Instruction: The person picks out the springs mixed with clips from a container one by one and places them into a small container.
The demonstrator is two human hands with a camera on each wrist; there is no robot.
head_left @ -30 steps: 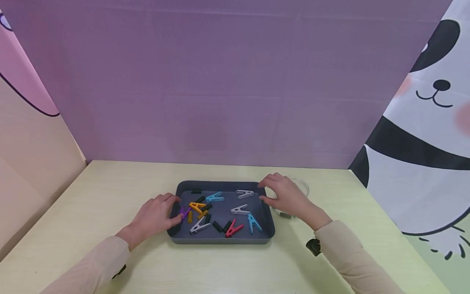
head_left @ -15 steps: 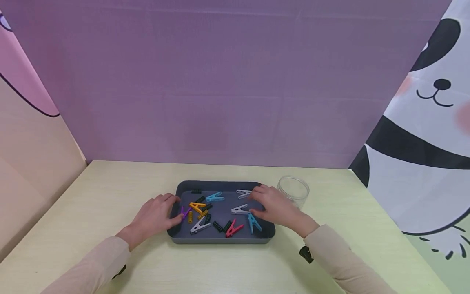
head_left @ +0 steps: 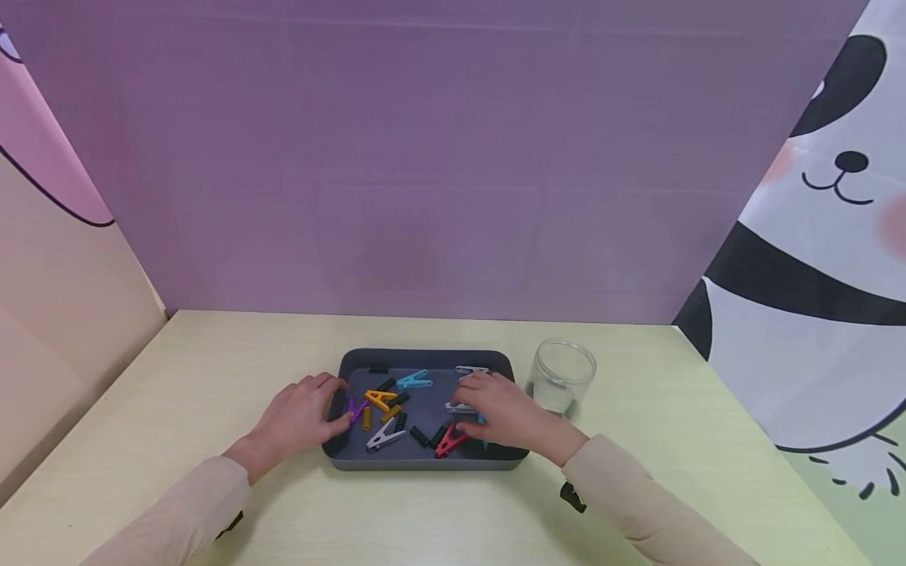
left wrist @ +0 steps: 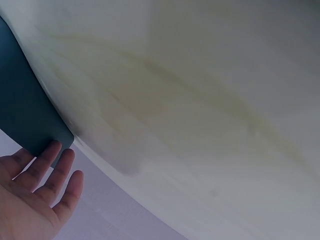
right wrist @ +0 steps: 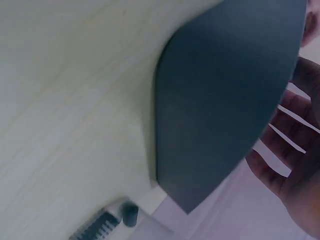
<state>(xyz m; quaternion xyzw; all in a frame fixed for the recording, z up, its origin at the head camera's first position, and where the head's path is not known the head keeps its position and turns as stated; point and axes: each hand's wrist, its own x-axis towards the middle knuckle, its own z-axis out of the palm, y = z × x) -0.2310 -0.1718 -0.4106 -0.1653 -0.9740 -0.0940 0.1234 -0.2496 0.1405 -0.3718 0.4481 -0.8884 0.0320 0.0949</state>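
Note:
A dark grey tray [head_left: 425, 464] holds plastic clothespins and small ribbed coils. My left hand [head_left: 300, 410] rests at the tray's left rim, thumb beside a purple clothespin [head_left: 361, 409]; in the left wrist view its extended fingers reach the tray's outer wall [left wrist: 25, 90]. Over the right part hovers my right hand [head_left: 504, 410], fingers loosely bent, the thumb close to a red clothespin [head_left: 446, 446]. It partly covers a pale grey clothespin [head_left: 460, 408] and a blue one. Orange [head_left: 382, 398], light blue [head_left: 414, 380] and pale grey clothespins lie farther left, among yellow [head_left: 366, 418] and dark green coils [head_left: 419, 435].
A clear round jar [head_left: 565, 365] stands just right of the tray on the pale wooden table [head_left: 262, 346]. In the right wrist view, a dark ribbed shape [right wrist: 100, 225] shows at lower left. A purple cloth wall [head_left: 453, 173] closes off the back.
My right hand has moved left from the tray's right rim to over the clothespins, uncovering the jar. The left hand and the tray have stayed in place.

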